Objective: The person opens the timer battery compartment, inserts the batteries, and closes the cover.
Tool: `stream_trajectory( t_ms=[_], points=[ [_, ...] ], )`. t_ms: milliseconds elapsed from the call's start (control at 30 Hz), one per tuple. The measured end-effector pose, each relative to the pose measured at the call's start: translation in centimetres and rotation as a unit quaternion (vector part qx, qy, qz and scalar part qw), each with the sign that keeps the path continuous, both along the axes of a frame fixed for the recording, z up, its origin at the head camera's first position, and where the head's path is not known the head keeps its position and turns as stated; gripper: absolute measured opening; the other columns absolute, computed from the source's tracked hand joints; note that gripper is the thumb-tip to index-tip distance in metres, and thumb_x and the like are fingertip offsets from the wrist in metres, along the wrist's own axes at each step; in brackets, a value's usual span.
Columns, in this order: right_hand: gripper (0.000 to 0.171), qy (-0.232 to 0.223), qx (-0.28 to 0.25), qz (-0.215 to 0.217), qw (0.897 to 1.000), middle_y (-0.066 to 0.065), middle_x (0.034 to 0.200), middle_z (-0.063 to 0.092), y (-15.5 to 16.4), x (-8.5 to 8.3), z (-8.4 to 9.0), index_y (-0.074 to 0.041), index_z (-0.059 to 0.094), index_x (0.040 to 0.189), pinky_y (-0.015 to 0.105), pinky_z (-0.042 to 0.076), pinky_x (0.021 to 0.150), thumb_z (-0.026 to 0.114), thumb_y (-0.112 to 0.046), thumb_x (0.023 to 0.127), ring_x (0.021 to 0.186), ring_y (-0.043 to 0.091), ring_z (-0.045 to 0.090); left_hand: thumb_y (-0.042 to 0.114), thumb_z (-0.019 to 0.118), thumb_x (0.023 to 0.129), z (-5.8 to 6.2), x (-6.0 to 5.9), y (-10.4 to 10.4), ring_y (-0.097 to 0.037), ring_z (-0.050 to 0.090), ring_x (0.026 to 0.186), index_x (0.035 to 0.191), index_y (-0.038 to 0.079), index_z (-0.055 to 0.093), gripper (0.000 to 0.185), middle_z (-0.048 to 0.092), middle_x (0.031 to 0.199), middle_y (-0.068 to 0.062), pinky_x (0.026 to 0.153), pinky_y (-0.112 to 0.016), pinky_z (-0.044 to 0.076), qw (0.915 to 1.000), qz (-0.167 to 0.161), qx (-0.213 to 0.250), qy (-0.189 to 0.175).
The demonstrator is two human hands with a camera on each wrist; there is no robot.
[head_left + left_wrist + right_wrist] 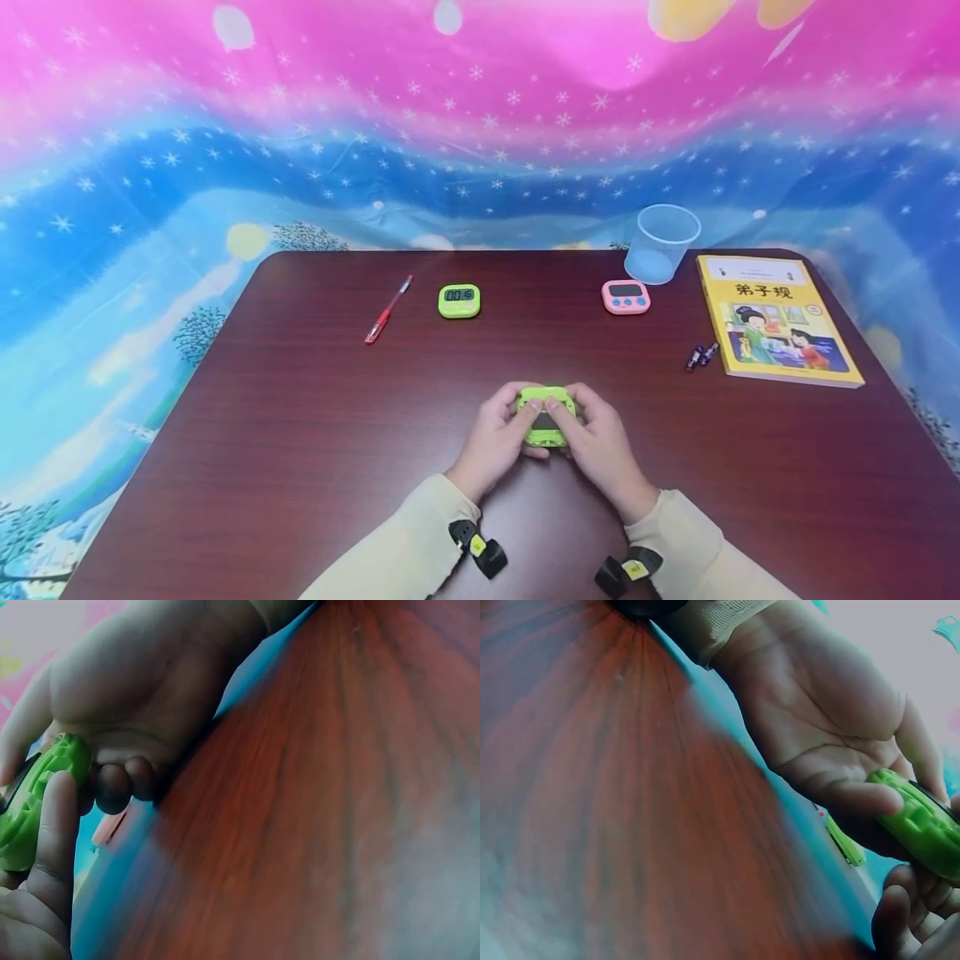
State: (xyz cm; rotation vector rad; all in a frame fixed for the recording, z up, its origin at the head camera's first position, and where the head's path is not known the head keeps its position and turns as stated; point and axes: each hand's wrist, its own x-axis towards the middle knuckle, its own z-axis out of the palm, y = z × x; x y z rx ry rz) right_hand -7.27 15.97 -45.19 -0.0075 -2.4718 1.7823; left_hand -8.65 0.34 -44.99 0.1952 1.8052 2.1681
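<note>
I see a small lime-green timer [546,415], square with rounded corners, held just above the near middle of the table [300,433]; my left hand [495,437] and right hand [596,442] both grip it, thumbs on its face.

Pen [387,311] left of two timers [459,301], cup [662,243] behind book [776,320].

Dark wooden table [300,433] bears pen [387,310], timers, cup [662,243], book [776,320].

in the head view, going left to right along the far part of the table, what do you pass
red pen → green timer → pink timer → clear plastic cup → small purple bits → yellow picture book
</note>
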Motion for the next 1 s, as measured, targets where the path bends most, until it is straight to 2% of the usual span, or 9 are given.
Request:
stream_trajectory(
  t_ms=[100,167,233,333,467,667,767,867,1000],
  points=[
    [0.019,0.022,-0.024,0.009,0.999,0.007,0.076,0.064,0.1,0.1,0.1,-0.005,0.066,0.114,0.026,0.049,0.046,0.068,-0.010,0.095,0.055,0.012,0.056,0.014,0.056,0.103,-0.1,-0.2,-0.3,-0.020,0.070,0.072,0.126,0.004,0.060,0.025,0.071,0.110,-0.017,0.059,-0.041,0.062,1.0000,0.005,-0.004,0.002],
    [0.027,0.063,-0.028,0.008,0.998,0.011,0.088,0.066,0.2,0.1,0.3,-0.001,0.065,0.118,0.024,0.051,0.052,0.069,0.001,0.092,0.065,0.012,0.059,0.015,0.057,0.103,-0.2,-0.2,-0.4,-0.021,0.072,0.074,0.125,0.004,0.060,0.024,0.071,0.110,-0.018,0.058,-0.041,0.062,1.0000,0.004,-0.008,0.002],
    [0.032,0.105,-0.023,0.007,0.994,0.013,0.096,0.066,0.3,0.0,0.4,0.003,0.066,0.117,0.022,0.051,0.057,0.070,0.010,0.086,0.075,0.012,0.060,0.016,0.057,0.103,-0.3,-0.2,-0.5,-0.023,0.072,0.075,0.124,0.004,0.061,0.024,0.071,0.110,-0.018,0.058,-0.041,0.062,0.9999,-0.002,-0.012,0.002],
    [0.032,0.140,-0.002,0.019,0.990,0.012,0.101,0.067,0.7,-0.1,0.7,0.004,0.070,0.113,0.021,0.051,0.062,0.072,0.014,0.082,0.080,0.013,0.058,0.016,0.058,0.103,-0.3,-0.2,-0.7,-0.025,0.073,0.078,0.123,0.003,0.061,0.024,0.072,0.111,-0.018,0.058,-0.041,0.062,0.9997,-0.015,-0.016,0.005],
    [0.027,0.133,0.036,0.040,0.990,0.003,0.103,0.069,1.5,-0.5,0.6,-0.005,0.075,0.110,0.018,0.053,0.067,0.075,0.005,0.085,0.082,0.009,0.060,0.010,0.063,0.099,-0.3,-0.3,-1.0,-0.025,0.073,0.084,0.130,0.004,0.058,0.031,0.070,0.116,-0.018,0.063,-0.040,0.063,0.9988,-0.047,-0.012,0.010],
    [0.020,0.111,0.062,0.053,0.990,-0.004,0.099,0.069,2.8,-1.2,0.2,-0.013,0.076,0.107,0.019,0.055,0.067,0.077,-0.006,0.087,0.079,0.011,0.064,-0.014,0.070,0.083,-0.8,-0.7,-1.8,-0.024,0.066,0.112,0.150,0.006,0.038,0.077,0.058,0.137,-0.018,0.091,-0.033,0.058,0.9893,-0.134,-0.021,0.053],
    [0.020,0.113,0.073,0.050,0.990,-0.007,0.097,0.068,3.2,-1.3,0.3,-0.016,0.076,0.103,0.019,0.053,0.069,0.078,-0.007,0.086,0.081,0.009,0.063,-0.018,0.067,0.083,-0.9,-0.9,-2.0,-0.026,0.061,0.122,0.154,0.006,0.029,0.085,0.052,0.145,-0.018,0.100,-0.032,0.053,0.9833,-0.167,-0.018,0.069],
    [0.021,0.121,0.075,0.045,0.989,-0.009,0.098,0.069,3.4,-1.3,0.5,-0.018,0.076,0.103,0.020,0.052,0.070,0.078,-0.006,0.086,0.085,0.009,0.062,-0.017,0.066,0.084,-0.9,-0.9,-2.0,-0.028,0.061,0.123,0.153,0.005,0.029,0.082,0.052,0.145,-0.019,0.101,-0.033,0.052,0.9818,-0.175,-0.016,0.071],
    [0.022,0.131,0.085,0.031,0.987,-0.011,0.098,0.069,3.9,-1.5,0.6,-0.020,0.076,0.103,0.022,0.049,0.073,0.078,-0.007,0.086,0.089,0.009,0.061,-0.014,0.069,0.085,-0.8,-1.1,-2.2,-0.028,0.064,0.118,0.151,0.005,0.033,0.078,0.058,0.138,-0.022,0.095,-0.032,0.056,0.9839,-0.157,-0.032,0.079]
  ],
)
